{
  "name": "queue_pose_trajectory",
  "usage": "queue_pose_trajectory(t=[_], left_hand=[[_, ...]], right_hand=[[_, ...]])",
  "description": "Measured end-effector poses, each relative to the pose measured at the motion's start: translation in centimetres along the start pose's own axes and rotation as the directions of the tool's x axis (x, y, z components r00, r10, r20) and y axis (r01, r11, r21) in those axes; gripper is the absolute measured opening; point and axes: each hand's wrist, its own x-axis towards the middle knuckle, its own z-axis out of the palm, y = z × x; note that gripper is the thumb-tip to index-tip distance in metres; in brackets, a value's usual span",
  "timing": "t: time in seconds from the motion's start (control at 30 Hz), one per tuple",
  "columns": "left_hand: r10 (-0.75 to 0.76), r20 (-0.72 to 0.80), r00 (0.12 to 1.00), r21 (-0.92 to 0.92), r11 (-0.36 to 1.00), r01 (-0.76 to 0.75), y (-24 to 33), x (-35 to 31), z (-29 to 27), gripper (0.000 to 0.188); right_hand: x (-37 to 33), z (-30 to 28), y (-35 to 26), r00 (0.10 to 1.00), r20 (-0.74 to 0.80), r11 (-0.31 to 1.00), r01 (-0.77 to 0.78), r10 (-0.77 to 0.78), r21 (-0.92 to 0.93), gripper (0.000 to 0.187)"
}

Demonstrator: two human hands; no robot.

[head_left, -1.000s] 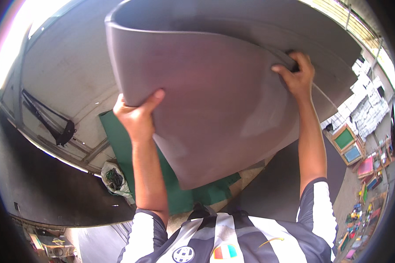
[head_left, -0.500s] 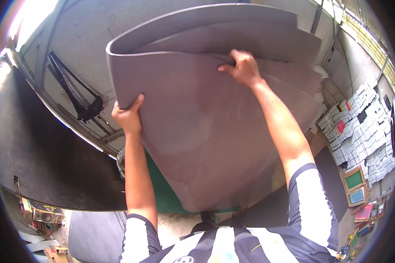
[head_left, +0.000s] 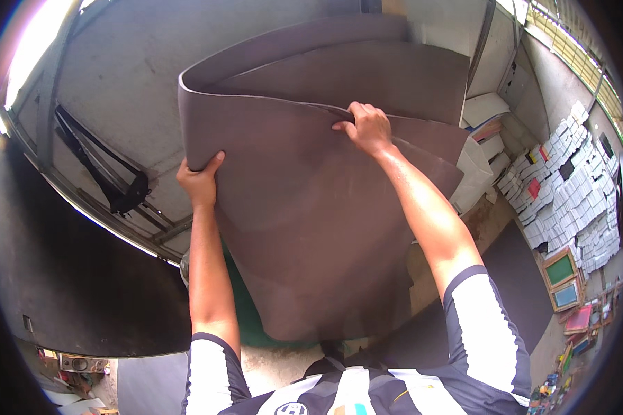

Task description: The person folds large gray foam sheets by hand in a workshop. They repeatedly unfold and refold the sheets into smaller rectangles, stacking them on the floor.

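Observation:
A large, flexible dark grey-brown sheet hangs in front of me, folded over on itself with a rounded bend at its upper left. My left hand grips its left edge, the thumb on the near face and the fingers hidden behind. Higher up and right of the middle, my right hand pinches the top edge of the near layer, the thumb in front. The sheet's far layers fan out behind my right hand toward the right. Its lower end narrows down close to my body.
At the left stands a broad black panel. A black strap hangs near the grey wall. Stacked white blocks rise at the right, with small framed panels below. Green material shows under the sheet.
The sheet's upper right part has swung left and come closer in, uncovering more of the right side. My right hand has moved slightly left and down with it; both hands keep their hold.

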Motion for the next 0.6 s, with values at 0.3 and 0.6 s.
queue_pose_trajectory(t=[0.3,0.6], left_hand=[[-0.03,-0.006,1.0,0.003,1.0,0.03,3.1,-3.1,-0.6,0.027],[0.079,-0.024,0.997,-0.127,0.989,-0.082,8.3,-7.4,-0.3,0.028]], right_hand=[[-0.9,1.3,-1.0,0.99,0.017,0.99,-0.138,0.138,-0.004,0.054],[-2.7,-1.8,0.6,0.992,-0.056,0.99,-0.11,0.115,0.083,0.054]])
